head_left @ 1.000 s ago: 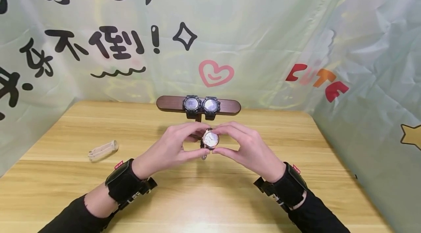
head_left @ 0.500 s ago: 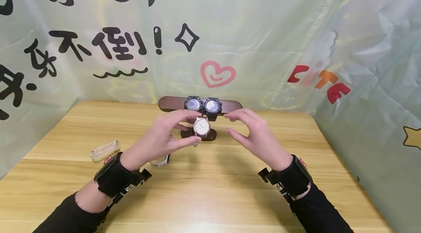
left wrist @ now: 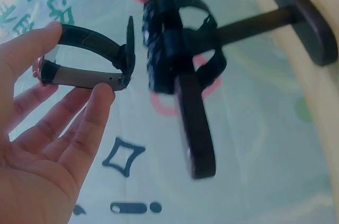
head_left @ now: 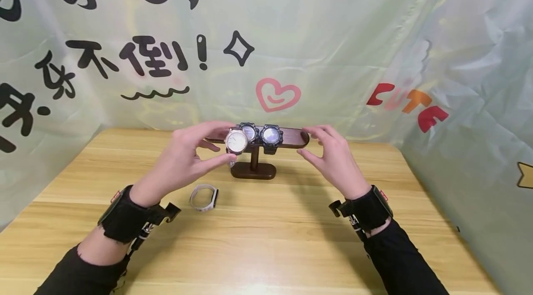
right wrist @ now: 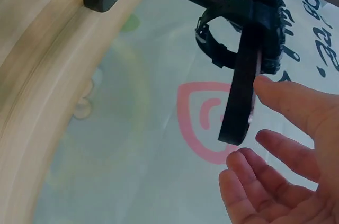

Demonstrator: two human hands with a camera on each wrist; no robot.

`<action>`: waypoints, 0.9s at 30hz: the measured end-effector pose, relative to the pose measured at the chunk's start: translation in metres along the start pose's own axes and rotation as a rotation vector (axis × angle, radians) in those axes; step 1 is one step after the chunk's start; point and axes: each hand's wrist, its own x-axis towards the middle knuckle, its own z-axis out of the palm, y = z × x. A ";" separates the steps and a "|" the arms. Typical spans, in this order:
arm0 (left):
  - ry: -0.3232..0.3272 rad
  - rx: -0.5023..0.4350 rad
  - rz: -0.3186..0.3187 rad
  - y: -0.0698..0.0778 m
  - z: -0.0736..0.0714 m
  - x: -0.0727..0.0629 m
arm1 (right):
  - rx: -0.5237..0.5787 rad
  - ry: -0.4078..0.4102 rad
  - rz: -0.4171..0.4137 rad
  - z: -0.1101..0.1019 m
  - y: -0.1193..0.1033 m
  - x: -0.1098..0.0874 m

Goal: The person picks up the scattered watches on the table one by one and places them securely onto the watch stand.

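My left hand point(head_left: 181, 158) pinches a wristwatch point(head_left: 236, 141) with a pale round dial, between thumb and fingers. Its dark strap point(left wrist: 90, 40) forms a fastened loop in the left wrist view. The watch is in front of the left part of a dark wooden watch stand point(head_left: 294, 137), apart from it in the left wrist view. Two black sports watches, a left one point(head_left: 249, 132) and a right one point(head_left: 271, 135), sit side by side round the stand's bar. By the bar's right end is my right hand point(head_left: 333, 161), fingers spread and holding nothing; whether it touches the bar is unclear.
A pale fitness band point(head_left: 204, 198) stands on its edge on the wooden table point(head_left: 266, 239), left of the stand's base point(head_left: 253, 171). Behind the table hangs a printed cloth point(head_left: 333, 31), with another side at the right.
My left hand has carried the wristwatch left and up to the bar. The right hand has let go of it and moved to the bar's right end. The fitness band has come into sight.
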 end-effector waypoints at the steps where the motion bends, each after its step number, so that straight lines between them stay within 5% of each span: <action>1: 0.004 0.011 -0.003 -0.001 -0.003 0.000 | -0.001 -0.011 0.009 0.000 0.001 0.001; 15: 0.027 0.071 -0.086 -0.015 -0.036 0.001 | 0.030 -0.061 0.041 0.005 0.011 0.007; 27: -0.013 0.115 -0.252 -0.034 -0.056 -0.005 | 0.038 -0.069 0.051 0.007 0.012 0.010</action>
